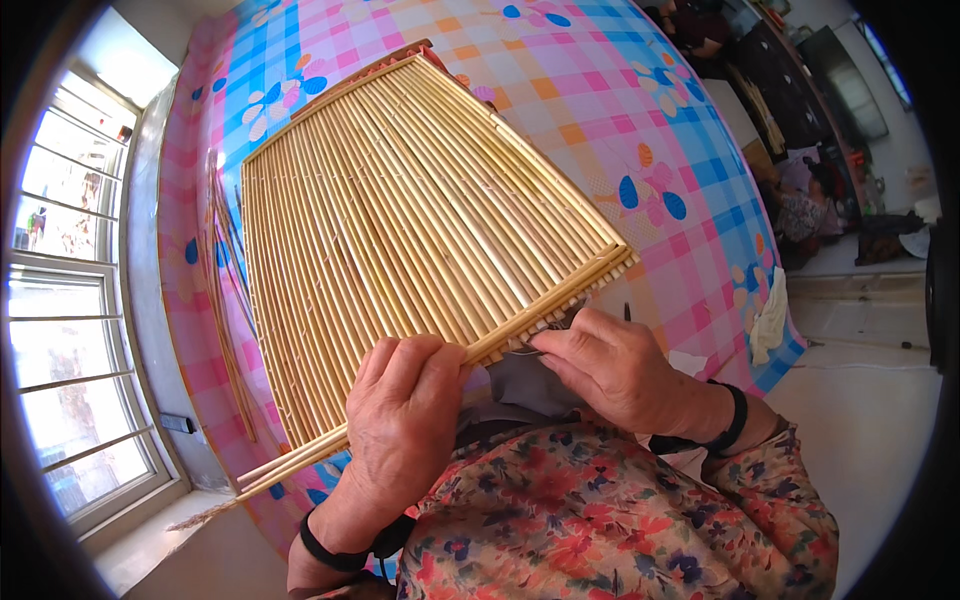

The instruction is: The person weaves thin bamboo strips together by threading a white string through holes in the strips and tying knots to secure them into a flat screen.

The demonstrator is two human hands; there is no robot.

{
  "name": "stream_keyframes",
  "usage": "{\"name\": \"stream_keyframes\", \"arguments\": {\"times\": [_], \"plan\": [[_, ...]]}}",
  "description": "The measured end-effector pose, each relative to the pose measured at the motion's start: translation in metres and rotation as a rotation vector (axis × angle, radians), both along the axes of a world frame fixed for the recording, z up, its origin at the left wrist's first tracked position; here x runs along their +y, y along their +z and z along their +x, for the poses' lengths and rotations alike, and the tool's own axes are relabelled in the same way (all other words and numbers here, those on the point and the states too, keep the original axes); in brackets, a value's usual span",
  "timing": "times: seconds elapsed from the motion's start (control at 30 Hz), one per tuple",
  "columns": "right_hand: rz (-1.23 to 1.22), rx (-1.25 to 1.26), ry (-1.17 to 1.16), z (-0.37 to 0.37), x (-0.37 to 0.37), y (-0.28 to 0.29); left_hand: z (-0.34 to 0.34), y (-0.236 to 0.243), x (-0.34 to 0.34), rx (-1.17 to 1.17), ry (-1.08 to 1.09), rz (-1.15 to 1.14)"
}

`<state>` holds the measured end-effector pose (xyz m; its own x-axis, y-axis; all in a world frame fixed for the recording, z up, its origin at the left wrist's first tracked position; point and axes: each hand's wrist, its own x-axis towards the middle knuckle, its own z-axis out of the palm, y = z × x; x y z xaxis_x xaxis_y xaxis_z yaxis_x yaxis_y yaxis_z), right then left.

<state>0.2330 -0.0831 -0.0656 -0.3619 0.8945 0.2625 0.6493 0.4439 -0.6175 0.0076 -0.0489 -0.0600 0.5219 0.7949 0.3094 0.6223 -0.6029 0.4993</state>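
Observation:
A panel of straight pale-yellow canes lies tilted before me, with a bundled cane border along its near edge and loose cane ends sticking out at lower left. My left hand is closed over that border, fingers curled round it. Right of it, my right hand is closed at the border's underside, thumb and finger pinched by the short cane ends and some thin strand; exactly what it holds is hidden. A reddish strip shows behind the panel's far edge.
A checked, flowered cloth covers the work surface. Long thin strips lie left of the panel, and a white cloth at the right edge. A barred window is at left. Dark furniture and assorted items stand at back right.

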Motion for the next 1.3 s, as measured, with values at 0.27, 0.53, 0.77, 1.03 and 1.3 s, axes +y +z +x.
{"name": "stream_keyframes", "arguments": {"times": [0.27, 0.53, 0.77, 1.03, 1.3], "plan": [[0.015, -0.053, 0.006, 0.0009, 0.0013, 0.0027, -0.0005, 0.0009, -0.0002, 0.005, -0.003, 0.000], [0.010, -0.061, 0.017, 0.0020, 0.0015, 0.0060, -0.0008, -0.0001, -0.0001, 0.008, -0.013, 0.011], [0.011, 0.000, 0.007, 0.0024, 0.0057, 0.0036, -0.0007, -0.0017, 0.0000, 0.002, -0.014, 0.027], [0.093, -0.147, 0.014, 0.0024, 0.0023, 0.0042, 0.0006, -0.0010, 0.0002, 0.000, -0.009, 0.027], [0.088, -0.167, 0.023, 0.0012, 0.0013, 0.0074, 0.0005, -0.0014, -0.0002, 0.005, 0.001, 0.036]]}}
